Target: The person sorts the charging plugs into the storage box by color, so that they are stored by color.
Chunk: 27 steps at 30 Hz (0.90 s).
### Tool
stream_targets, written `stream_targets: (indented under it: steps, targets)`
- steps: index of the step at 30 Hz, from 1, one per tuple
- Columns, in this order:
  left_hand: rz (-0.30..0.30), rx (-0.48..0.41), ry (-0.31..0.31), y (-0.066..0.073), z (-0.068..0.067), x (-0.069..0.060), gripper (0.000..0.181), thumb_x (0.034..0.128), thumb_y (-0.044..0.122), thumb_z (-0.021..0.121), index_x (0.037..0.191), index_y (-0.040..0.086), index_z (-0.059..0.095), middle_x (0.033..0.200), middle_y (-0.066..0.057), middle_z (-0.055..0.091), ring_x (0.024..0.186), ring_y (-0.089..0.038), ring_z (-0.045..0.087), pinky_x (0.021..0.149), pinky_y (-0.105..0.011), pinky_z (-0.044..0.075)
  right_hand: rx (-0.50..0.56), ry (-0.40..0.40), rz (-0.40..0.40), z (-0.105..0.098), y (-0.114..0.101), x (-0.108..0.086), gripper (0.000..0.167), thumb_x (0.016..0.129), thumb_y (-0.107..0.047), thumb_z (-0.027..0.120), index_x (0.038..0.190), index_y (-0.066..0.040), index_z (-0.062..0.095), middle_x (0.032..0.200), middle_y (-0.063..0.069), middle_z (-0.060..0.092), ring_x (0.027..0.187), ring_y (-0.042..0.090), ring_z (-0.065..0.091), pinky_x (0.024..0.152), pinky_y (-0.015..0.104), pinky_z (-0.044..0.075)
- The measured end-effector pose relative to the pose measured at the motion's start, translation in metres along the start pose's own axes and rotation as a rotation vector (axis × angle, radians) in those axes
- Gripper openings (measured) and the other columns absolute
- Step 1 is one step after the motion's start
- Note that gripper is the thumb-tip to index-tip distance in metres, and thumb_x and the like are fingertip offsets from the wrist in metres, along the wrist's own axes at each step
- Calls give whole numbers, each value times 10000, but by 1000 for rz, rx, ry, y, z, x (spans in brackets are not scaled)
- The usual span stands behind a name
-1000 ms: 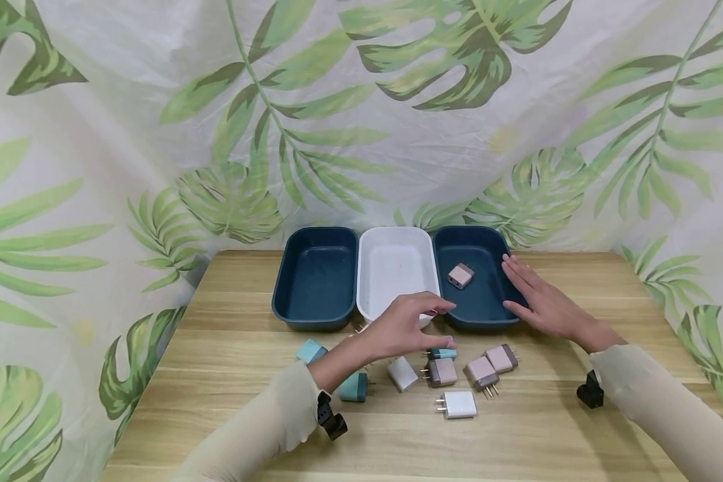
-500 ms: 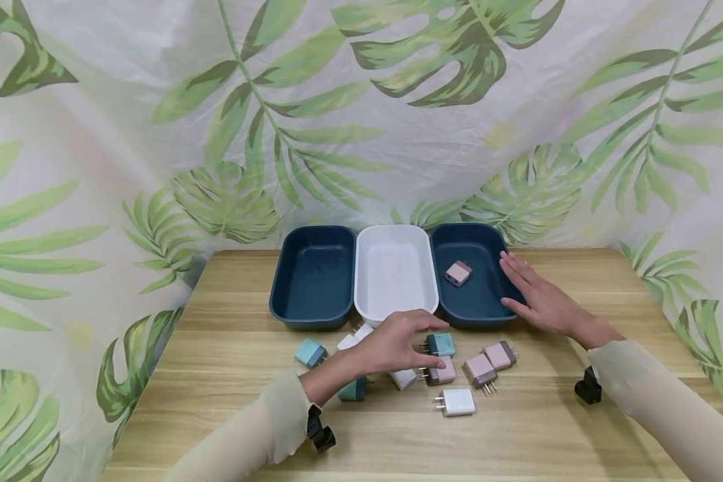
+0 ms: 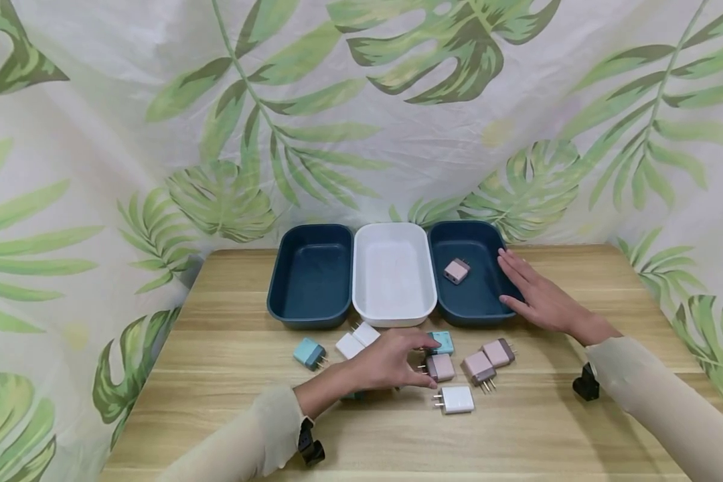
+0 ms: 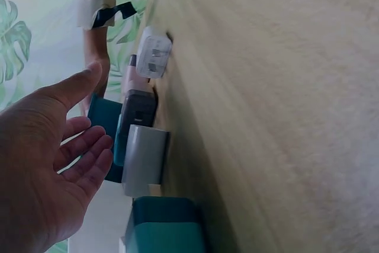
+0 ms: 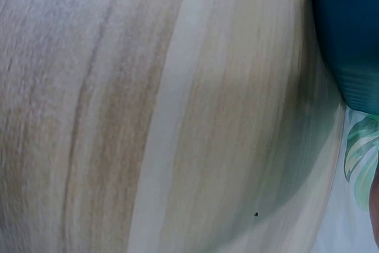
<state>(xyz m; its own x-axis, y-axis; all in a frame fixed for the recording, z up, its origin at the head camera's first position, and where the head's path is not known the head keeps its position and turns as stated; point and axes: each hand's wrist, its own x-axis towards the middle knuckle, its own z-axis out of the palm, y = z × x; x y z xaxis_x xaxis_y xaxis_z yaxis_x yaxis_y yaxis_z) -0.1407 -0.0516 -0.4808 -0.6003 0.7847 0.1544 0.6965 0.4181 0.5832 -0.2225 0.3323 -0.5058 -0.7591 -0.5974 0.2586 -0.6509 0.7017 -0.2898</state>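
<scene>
In the head view my left hand [image 3: 382,361] hovers low over the chargers, thumb and fingers spread apart on either side of a pink charger [image 3: 440,367]. A teal charger [image 3: 442,342] lies just behind it, near the index fingertip. The left wrist view has the same hand [image 4: 47,164] with loosely bent fingers and nothing gripped; a grey-white charger [image 4: 145,157] is beside them. With straight fingers, my right hand [image 3: 542,298] rests against the right wall of the right dark blue tray [image 3: 478,314]. One pink charger [image 3: 456,271] lies in that tray.
A white tray [image 3: 394,320] and another dark blue tray [image 3: 310,321] stand to the left in a row. Around my left hand lie a white charger [image 3: 457,399], two more pink chargers [image 3: 478,368], white chargers [image 3: 349,345] and a teal charger [image 3: 309,353].
My left hand has come down and toward the front, from beside the white tray's near edge to the pink charger. My right hand stays on the tray.
</scene>
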Motion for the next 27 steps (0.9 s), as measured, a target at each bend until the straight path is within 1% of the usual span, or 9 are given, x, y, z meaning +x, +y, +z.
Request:
stream_targets:
  steps: [6,16,20,24,27]
  targets:
    - [-11,11,1,-1,5,-3,627,829,375,931,1333,72,714,1297,-32,730,1196,-89,664,1027,-189,505,2,-12,7,0,0,1,790,1059,-289,646,1653,41,243,1747,211,181,1607,410,174,1260,186,-16]
    - [-49,16,-3,-2,9,-1,594,844,392,916,1319,90,728,1262,-9,734,1132,-68,672,966,-139,502,-7,-17,6,-1,-1,-1,788,1061,-288,644,1650,49,244,1744,217,186,1612,400,169,1269,196,-1]
    - [-46,27,7,-2,9,0,560,843,388,918,1283,89,742,1231,-4,741,1093,-62,676,940,-132,506,-7,-22,16,-1,-1,0,789,1062,-290,641,1653,45,240,1744,217,187,1612,401,169,1279,220,16]
    - [-35,40,2,-3,11,1,535,840,397,918,1256,105,752,1197,17,742,1053,-31,663,912,-124,502,-5,-22,24,-1,-1,0,785,1060,-286,644,1646,57,249,1745,214,184,1618,385,157,1283,236,27]
    - [-43,49,-2,-3,12,1,527,839,404,917,1250,117,754,1176,30,743,1031,-18,654,894,-126,502,-6,-25,38,-1,0,-1,794,1056,-285,650,1655,37,242,1751,199,179,1623,370,150,1265,202,7]
